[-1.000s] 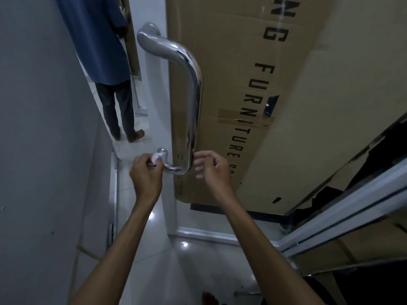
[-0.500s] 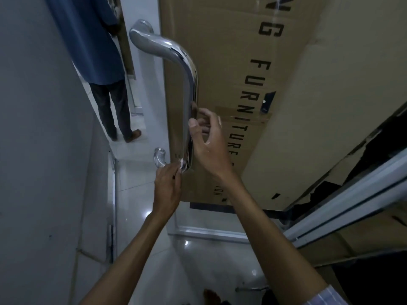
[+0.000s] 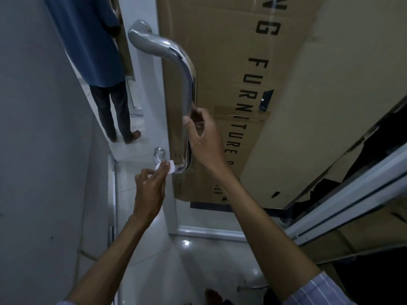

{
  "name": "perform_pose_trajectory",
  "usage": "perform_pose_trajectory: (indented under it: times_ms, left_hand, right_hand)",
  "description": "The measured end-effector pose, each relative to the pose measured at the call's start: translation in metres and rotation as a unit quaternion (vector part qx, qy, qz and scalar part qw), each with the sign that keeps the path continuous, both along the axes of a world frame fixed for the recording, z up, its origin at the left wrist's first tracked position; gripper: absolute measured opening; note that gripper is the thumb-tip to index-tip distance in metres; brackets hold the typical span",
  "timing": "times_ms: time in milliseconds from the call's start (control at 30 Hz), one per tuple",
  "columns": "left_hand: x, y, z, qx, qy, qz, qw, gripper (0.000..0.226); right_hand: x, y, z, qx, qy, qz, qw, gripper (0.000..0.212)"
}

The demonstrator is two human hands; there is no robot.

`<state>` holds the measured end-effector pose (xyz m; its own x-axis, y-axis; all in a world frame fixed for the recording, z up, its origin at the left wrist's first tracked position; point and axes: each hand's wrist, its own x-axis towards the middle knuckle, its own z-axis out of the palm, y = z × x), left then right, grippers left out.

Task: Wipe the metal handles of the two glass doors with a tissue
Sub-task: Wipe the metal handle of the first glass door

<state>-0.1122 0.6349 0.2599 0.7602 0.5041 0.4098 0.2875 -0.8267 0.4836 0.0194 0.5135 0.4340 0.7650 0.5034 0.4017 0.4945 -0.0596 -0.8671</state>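
Overhead, from the head camera, we list the following.

Handle point(image 3: 187, 89): chrome tube, fixed to the glass door point(image 3: 152, 102). Its long axis runs up and away from our hands; the top bends off toward the upper mount, the bottom curves in toward the lower mount just beyond the left fingertips.

Right hand point(image 3: 203, 137): closed around the straight shaft of the handle, thumb on the near side, fingers behind. It sits above the left hand and is the one clamped on the metal.

Left hand point(image 3: 149, 186): below and to the left of the right hand, fingers pinched on a small tissue point(image 3: 170, 167). We see the tissue pressed against the bottom bend of the handle, at the very foot of the tube.

Hands relative to each other: apart, one above the other along the same tube, the right steadying, the left wiping.

Judgement: we take the lower curve as the part in work; the long shaft lies upward from the tissue, so the wipe would have to travel up the axis, toward and past the right hand's grip.

Beyond the hands: a cardboard box point(image 3: 253, 95) with printed lettering stands behind the glass. Another person point(image 3: 99, 51) stands far off to the upper left. A second handle does not show in this view.
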Motion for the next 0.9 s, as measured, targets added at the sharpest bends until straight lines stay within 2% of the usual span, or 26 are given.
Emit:
perform_pose_trajectory:
  times_ms: [100, 167, 267, 400, 533, 667, 767, 833, 900]
  left_hand:
    - [-0.001, -0.004, 0.009, -0.048, -0.007, -0.026, 0.998, 0.05]
    - [-0.002, -0.001, 0.01, -0.009, -0.013, -0.02, 1.0, 0.046]
    - [0.002, 0.002, 0.006, 0.034, -0.003, -0.002, 0.999, 0.06]
    - [0.005, 0.003, 0.013, 0.067, -0.029, 0.051, 0.996, 0.058]
    - [0.01, 0.01, 0.008, 0.089, -0.009, -0.008, 0.996, 0.05]
    - [0.011, 0.027, 0.004, -0.012, -0.022, -0.017, 1.0, 0.039]
    - [0.01, 0.024, 0.004, 0.036, -0.042, -0.058, 0.997, 0.04]
    - [0.011, 0.021, 0.018, -0.047, -0.057, -0.042, 0.996, 0.027]
    - [0.016, 0.019, 0.029, -0.18, -0.107, -0.039, 0.977, 0.035]
  right_hand:
    - [0.003, 0.001, 0.0, -0.008, -0.01, -0.005, 1.0, 0.029]
    - [0.003, 0.0, 0.001, -0.014, -0.018, -0.002, 1.0, 0.028]
    - [0.005, -0.001, 0.001, -0.024, -0.032, -0.006, 0.999, 0.025]
    - [0.009, 0.0, -0.002, -0.043, -0.056, -0.017, 0.997, 0.024]
    - [0.01, 0.002, -0.005, -0.064, -0.08, -0.027, 0.994, 0.026]
    - [0.01, 0.003, -0.006, -0.067, -0.081, -0.029, 0.994, 0.027]
    - [0.01, 0.004, -0.007, -0.063, -0.084, -0.026, 0.994, 0.029]
    - [0.009, 0.004, -0.008, -0.061, -0.086, -0.026, 0.994, 0.029]
    - [0.01, 0.004, -0.008, -0.061, -0.088, -0.028, 0.994, 0.027]
